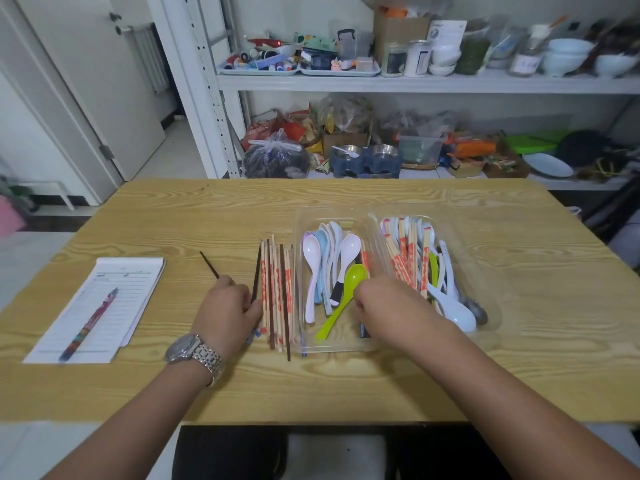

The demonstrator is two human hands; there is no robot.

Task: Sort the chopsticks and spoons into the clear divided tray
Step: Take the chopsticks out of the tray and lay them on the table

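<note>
Your left grip [225, 299] is clamped on a dark chopstick [209, 265], centre-left of frame. Your right grip [384, 299] curls by the green spoon [349, 289] in the clear tray [346, 341] — holding or not, I cannot tell. Chopsticks look light, stiff, slick — pinch mid-shaft.

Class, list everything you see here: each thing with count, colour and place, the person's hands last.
table: one, light wood, under everything
notepad: one, white, table's left
pen: one, red patterned, on the notepad
clear tray: one, see-through, centre
spoons: several, white, blue, one green, in the tray
chopstick pile: many, pale with red print, some dark, just left of the spoons
clear box: one, see-through, right of the tray, holding mixed chopsticks and spoons
shelves: two levels, white, behind the table, cluttered
watch: one, silver, left wrist
left hand: grips a dark chopstick
right hand: fingers curled by the green spoon; any hold hidden
</note>
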